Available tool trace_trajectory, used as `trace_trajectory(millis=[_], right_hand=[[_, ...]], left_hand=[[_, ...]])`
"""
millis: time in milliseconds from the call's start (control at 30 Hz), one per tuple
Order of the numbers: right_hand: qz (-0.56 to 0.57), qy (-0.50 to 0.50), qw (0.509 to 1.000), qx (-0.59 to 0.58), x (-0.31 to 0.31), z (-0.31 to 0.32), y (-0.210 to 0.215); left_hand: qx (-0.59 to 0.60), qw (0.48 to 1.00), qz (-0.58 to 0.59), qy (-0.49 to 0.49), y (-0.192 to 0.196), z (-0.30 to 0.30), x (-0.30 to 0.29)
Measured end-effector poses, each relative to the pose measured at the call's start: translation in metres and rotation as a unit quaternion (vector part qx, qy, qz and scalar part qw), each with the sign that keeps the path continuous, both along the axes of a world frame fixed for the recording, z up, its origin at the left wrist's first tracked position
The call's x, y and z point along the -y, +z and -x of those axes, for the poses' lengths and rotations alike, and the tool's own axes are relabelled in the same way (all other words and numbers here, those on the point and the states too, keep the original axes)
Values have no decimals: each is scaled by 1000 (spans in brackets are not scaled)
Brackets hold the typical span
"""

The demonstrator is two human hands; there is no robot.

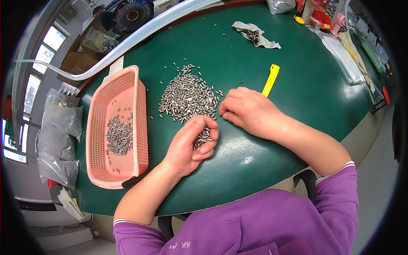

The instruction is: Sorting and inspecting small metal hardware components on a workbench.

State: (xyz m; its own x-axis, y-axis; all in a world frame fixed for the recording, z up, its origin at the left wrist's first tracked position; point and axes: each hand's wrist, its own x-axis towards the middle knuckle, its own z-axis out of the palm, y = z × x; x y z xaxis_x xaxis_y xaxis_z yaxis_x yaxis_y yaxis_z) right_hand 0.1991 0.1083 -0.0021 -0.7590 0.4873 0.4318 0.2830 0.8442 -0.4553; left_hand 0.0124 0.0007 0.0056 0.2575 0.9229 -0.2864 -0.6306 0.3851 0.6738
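A heap of small shiny metal pins (187,94) lies in the middle of the green table. My left hand (189,144) is at the heap's near edge, its fingers curled around a handful of the same pins (203,137). My right hand (248,108) rests at the heap's right side, knuckles up and fingers bent down to the tabletop. What its fingertips hold, if anything, is hidden. To the left stands a pink perforated plastic basket (141,127) with a smaller pile of pins (120,135) on its bottom.
A yellow flat tool (271,80) lies just beyond my right hand. Farther back is a crumpled white cloth (265,41) with dark pieces on it. Clear bags of metal parts (63,140) line the left edge. A black fan (132,16) stands behind a translucent hose (127,40).
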Motion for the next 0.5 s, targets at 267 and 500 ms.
trace_trajectory(millis=[267,500], right_hand=[[41,49,995,-80,7,4,18],[74,116,984,-109,5,3,17]], left_hand=[[-19,1000,-12,-21,-1,-1,0],[-23,999,-11,-41,0,-1,0]])
